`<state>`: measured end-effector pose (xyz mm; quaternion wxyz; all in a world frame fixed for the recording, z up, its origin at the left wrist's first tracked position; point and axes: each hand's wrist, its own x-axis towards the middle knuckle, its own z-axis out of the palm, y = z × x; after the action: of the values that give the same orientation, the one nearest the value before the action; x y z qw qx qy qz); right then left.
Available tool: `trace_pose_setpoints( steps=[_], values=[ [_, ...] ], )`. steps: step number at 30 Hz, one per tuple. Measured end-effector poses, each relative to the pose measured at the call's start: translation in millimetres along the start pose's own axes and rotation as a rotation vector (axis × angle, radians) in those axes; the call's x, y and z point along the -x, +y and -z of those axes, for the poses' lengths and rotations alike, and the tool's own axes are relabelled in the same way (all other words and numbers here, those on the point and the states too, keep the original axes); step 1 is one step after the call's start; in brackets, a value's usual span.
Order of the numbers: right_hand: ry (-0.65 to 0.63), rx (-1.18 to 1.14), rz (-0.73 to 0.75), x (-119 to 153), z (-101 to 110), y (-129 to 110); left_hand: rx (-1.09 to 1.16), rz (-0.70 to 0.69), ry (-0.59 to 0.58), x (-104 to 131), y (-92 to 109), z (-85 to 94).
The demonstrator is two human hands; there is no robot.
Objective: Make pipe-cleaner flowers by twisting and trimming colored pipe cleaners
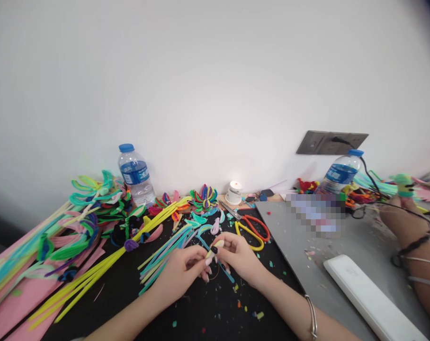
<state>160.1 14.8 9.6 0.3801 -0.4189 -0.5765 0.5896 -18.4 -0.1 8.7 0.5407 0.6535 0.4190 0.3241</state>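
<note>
Near the middle of the black work surface (186, 317), my left hand (179, 272) and my right hand (241, 260) meet fingertip to fingertip. Pinched between them is a small pale yellow and black fuzzy piece (214, 250), apparently pipe cleaner. Fingers partly hide it. A blue pipe cleaner (226, 271) lies beneath my fingers. Left of them spread teal, lilac and yellow pipe cleaners (161, 253). Beyond my right hand rest scissors with red handles (259, 227) and a yellow-handled pair (248, 237).
Yellow pipe cleaners (108, 263) and looped pipe-cleaner shapes (83, 232) crowd the left. Two water bottles (135, 173) and a white candle-like cup (234, 193) stand by the wall. On the grey board (300, 255) lies a white bar (371, 293). Another person's hand (401, 215) holds a green figure (404, 184).
</note>
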Motion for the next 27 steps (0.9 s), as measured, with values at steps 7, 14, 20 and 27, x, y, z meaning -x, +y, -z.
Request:
trace_pose_setpoints(
  steps=[7,14,20,27],
  values=[
    [-0.018,0.189,0.090,5.7,-1.9,0.7,0.140,0.079,-0.009,-1.2,0.2,-3.3],
    [-0.021,0.358,0.130,7.9,-2.2,-2.1,0.142,0.090,-0.053,0.1,0.5,-5.6],
    [-0.039,0.478,0.155,9.5,-3.5,-3.8,0.128,0.053,-0.055,1.8,-0.3,-5.4],
    [-0.069,0.441,0.140,10.2,-4.4,-3.3,0.168,0.046,-0.032,4.1,-1.6,-5.0]
  ],
)
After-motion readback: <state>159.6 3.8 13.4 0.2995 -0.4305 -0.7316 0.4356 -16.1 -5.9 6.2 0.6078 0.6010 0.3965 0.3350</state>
